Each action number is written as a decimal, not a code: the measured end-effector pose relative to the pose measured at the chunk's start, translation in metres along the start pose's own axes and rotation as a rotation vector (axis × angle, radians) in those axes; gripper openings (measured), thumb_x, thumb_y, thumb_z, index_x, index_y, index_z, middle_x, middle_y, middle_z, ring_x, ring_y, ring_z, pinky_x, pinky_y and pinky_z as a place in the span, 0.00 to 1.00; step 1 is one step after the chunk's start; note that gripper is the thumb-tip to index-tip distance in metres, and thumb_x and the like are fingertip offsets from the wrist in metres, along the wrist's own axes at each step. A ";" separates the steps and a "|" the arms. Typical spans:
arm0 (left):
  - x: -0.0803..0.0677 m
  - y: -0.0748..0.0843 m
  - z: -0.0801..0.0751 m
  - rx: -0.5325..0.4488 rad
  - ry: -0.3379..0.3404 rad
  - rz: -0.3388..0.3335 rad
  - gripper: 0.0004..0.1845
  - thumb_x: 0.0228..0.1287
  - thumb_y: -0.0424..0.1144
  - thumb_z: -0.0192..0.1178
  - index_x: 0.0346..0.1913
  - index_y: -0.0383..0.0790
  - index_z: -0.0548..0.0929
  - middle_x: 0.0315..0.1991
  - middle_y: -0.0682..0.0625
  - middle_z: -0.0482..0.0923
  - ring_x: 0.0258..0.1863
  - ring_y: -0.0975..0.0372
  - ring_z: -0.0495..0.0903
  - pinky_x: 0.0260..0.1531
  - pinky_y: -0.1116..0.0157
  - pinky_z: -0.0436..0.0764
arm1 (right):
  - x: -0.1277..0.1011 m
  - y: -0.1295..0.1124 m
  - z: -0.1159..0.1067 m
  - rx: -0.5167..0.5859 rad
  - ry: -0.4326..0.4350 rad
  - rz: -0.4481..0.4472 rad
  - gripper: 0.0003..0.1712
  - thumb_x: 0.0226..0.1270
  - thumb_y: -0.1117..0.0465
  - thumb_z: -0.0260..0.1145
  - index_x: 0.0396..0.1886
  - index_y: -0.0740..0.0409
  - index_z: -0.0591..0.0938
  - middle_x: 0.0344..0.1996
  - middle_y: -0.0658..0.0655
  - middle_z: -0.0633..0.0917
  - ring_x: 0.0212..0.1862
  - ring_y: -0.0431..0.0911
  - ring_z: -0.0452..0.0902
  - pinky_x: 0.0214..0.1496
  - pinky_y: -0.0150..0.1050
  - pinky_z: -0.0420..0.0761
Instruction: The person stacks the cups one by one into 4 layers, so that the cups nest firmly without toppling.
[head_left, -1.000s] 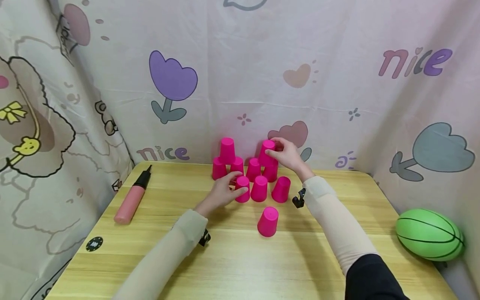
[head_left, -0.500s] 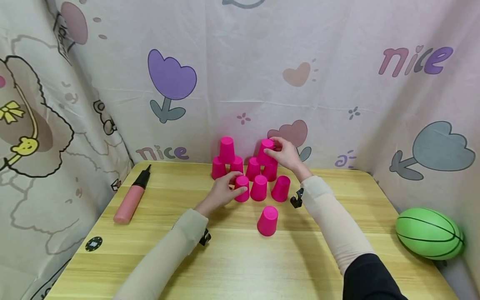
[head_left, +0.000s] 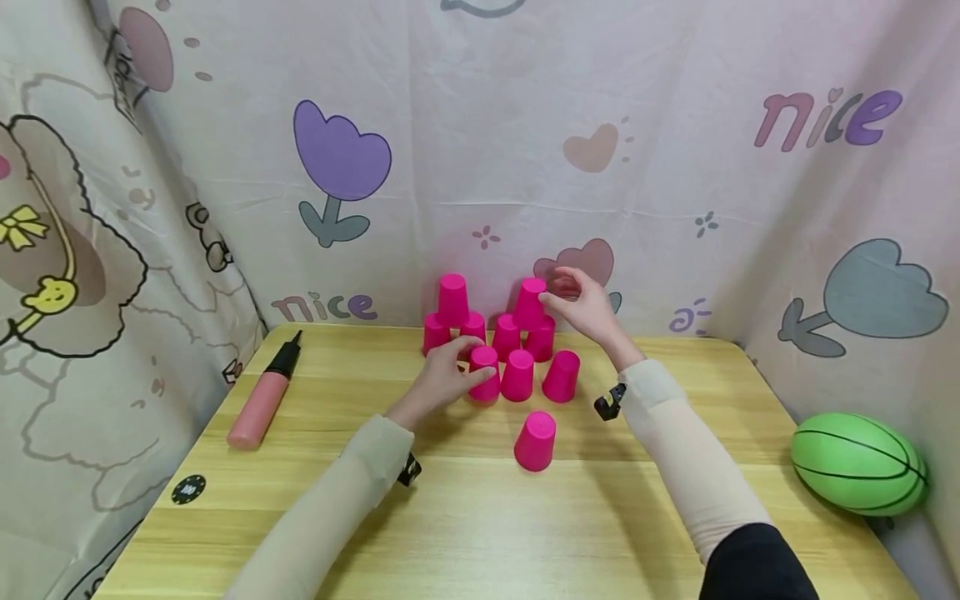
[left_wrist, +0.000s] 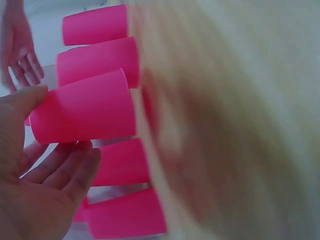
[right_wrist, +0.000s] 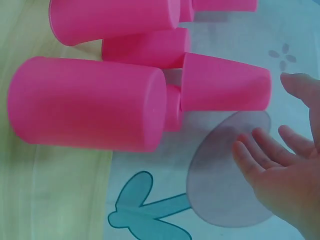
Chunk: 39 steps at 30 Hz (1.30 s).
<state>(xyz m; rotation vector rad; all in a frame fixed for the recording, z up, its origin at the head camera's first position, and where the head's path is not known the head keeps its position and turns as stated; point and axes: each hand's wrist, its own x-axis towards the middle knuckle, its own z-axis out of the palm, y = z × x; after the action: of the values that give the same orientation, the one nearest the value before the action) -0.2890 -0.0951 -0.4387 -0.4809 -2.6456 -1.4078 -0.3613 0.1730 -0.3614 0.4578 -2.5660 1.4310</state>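
Two 3-cup stacks (head_left: 455, 317) stood done at back; right hand (head_left: 581, 304) was open, just off top cup (head_left: 530, 302); left hand (head_left: 446, 377) gripped front-row cup (head_left: 484, 374); 4 cups looked left unstacked.

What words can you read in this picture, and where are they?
"nice" on the curtain, top right.
"nice" low on the curtain, left of the pink cups.
Dark letters at the curtain's top left: too crumpled to read.
White print on the black disc on the table: too small to read.
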 end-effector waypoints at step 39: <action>0.097 0.052 -0.026 0.583 0.195 0.147 0.32 0.57 0.59 0.68 0.60 0.46 0.79 0.61 0.46 0.75 0.67 0.51 0.65 0.70 0.38 0.53 | -0.088 0.060 0.010 -0.057 -0.091 0.044 0.32 0.63 0.53 0.73 0.65 0.59 0.76 0.56 0.60 0.82 0.54 0.53 0.80 0.56 0.48 0.82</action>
<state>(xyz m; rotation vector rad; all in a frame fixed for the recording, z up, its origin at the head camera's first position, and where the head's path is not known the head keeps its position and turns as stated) -0.3649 -0.0674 -0.3597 -0.4261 -2.6195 -0.5609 -0.2990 0.2098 -0.4404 0.4711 -2.6967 1.3780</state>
